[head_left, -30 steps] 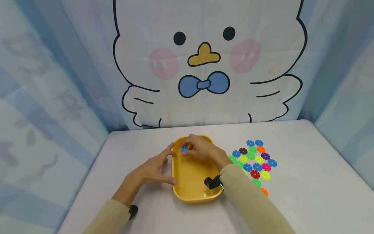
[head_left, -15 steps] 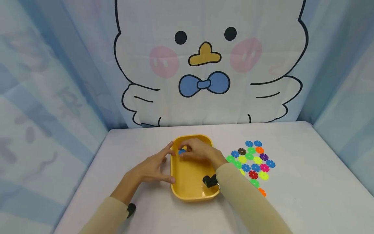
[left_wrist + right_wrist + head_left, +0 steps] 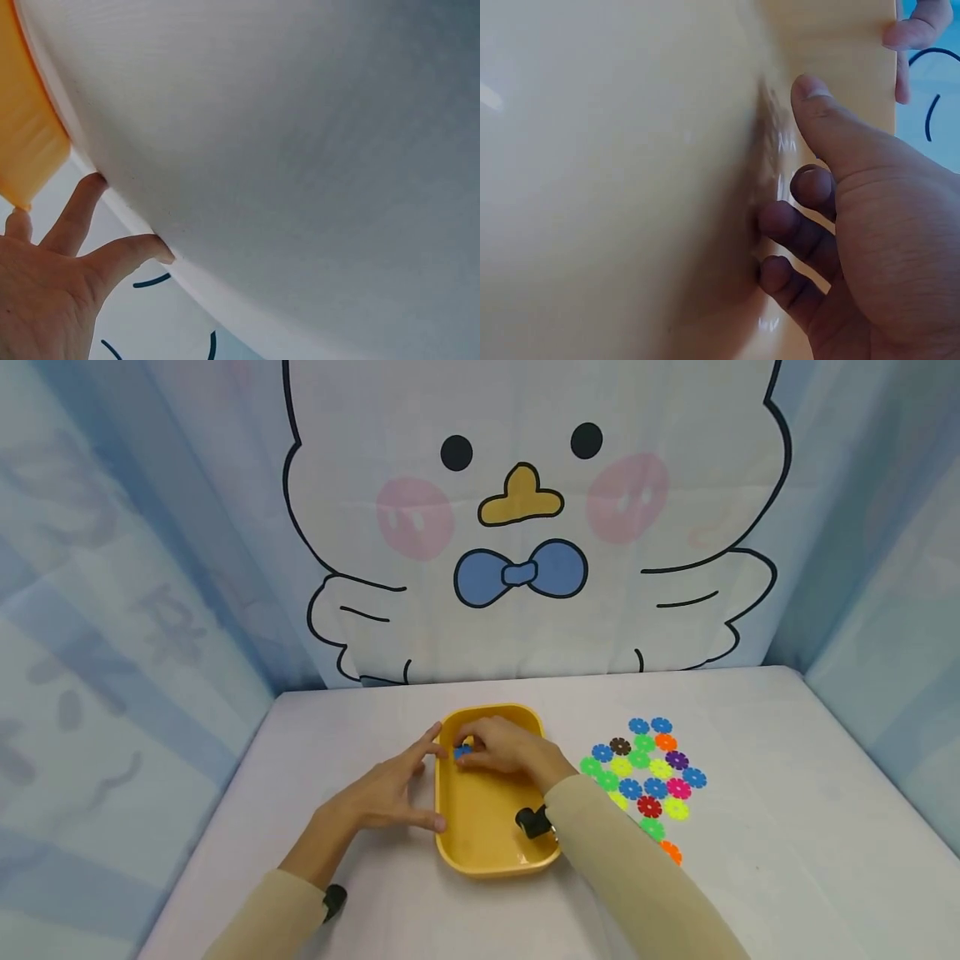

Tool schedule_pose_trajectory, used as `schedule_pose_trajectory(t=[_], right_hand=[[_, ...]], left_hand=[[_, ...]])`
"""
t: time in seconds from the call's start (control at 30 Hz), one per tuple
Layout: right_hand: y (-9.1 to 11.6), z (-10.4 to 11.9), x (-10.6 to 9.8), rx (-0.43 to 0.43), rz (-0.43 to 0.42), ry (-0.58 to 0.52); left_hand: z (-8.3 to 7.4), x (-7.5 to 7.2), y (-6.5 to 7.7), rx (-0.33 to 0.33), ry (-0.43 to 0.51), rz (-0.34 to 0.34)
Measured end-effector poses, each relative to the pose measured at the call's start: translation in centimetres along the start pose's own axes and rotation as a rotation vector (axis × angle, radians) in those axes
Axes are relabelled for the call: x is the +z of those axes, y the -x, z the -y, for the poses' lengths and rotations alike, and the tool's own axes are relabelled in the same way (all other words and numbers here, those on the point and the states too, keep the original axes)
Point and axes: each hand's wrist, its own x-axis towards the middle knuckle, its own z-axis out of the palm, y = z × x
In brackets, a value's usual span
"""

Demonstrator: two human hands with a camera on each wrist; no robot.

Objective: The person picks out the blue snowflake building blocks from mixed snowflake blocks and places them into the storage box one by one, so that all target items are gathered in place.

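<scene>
A yellow tray (image 3: 495,870) sits in the middle of the table. My left hand (image 3: 382,792) rests against its left side, thumb and fingers spread wide along the rim. In the left wrist view the fingers of that hand (image 3: 56,277) are stretched out, with one fingertip at the tray's edge (image 3: 30,161). My right hand (image 3: 510,747) reaches down inside the tray near its far left corner. A blue snowflake disc (image 3: 462,751) shows at its thumb and forefinger, which pinch it. The right wrist view shows the curled fingers of this hand (image 3: 892,232) close by the tray wall, the disc hidden there.
Several flat snowflake discs in many colours, such as a red disc (image 3: 650,807) and a purple disc (image 3: 677,760), lie spread on the white table (image 3: 787,793) right of the tray. A printed curtain (image 3: 517,635) stands behind the table's far edge.
My right hand has shifted slightly left and nearer to me inside the tray, the blue snowflake disc moving with it. The left hand stays at the tray's left rim.
</scene>
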Motion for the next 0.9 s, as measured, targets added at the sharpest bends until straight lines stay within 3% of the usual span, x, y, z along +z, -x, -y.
schedule_pose_trajectory(t=[0.3, 0.6, 0.9], right_hand=[[-0.3, 0.3, -0.2, 0.001, -0.008, 0.046], [-0.7, 0.6, 0.5, 0.071, 0.026, 0.079], [0.6, 1.7, -0.8, 0.098, 0.042, 0.135]], left_hand=[[0.0, -0.1, -0.1, 0.001, -0.019, -0.003], [0.1, 0.1, 0.2, -0.008, -0.007, 0.021], [0.3, 0.2, -0.1, -0.004, -0.014, 0.009]])
